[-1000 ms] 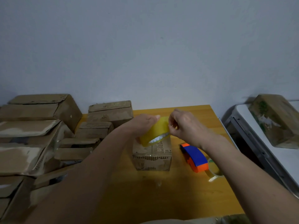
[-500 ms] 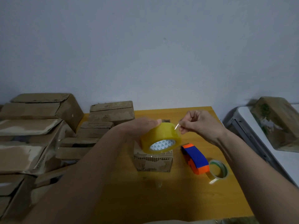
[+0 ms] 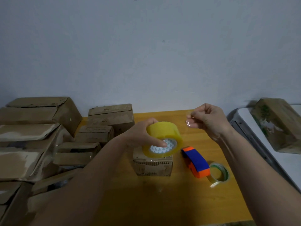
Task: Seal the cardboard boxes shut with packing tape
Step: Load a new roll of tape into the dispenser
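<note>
My left hand grips a yellow roll of packing tape, thumb in its white core, just above a small cardboard box standing on the orange table. My right hand is raised to the right of the roll and pinches the clear free end of the tape. A thin, nearly invisible strip stretches between the roll and my right fingers. The box top is partly hidden by the roll.
A blue and orange tape dispenser and a small clear tape ring lie right of the box. Several cardboard boxes are piled at the left and back. A white table with a box stands at the right.
My right hand has pulled the tape end away from the roll, up and to the right. The roll has tilted so its core faces me.
</note>
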`<state>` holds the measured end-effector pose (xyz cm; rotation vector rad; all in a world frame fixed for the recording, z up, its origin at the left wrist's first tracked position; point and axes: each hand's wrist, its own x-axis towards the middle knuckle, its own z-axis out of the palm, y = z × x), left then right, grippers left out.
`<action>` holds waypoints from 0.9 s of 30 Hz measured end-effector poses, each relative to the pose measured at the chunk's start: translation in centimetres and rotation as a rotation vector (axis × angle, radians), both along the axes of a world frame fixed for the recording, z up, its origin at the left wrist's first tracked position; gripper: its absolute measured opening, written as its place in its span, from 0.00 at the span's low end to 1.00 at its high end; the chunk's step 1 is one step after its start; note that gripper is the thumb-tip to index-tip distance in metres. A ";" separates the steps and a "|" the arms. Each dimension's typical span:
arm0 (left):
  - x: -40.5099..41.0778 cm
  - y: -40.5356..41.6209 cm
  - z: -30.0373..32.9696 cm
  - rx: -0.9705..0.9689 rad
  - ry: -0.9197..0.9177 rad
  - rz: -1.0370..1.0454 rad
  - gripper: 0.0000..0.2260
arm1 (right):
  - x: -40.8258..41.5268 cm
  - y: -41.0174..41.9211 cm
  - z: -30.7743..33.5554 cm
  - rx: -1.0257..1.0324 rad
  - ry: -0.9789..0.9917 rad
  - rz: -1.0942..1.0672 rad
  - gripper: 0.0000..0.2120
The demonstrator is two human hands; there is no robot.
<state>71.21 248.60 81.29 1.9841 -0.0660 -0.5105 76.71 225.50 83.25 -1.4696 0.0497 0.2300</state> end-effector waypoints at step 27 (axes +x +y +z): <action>3.4 -0.1 -2.0 -0.268 -0.100 0.691 0.26 | 2.7 -0.8 0.9 0.392 -0.031 -0.444 0.10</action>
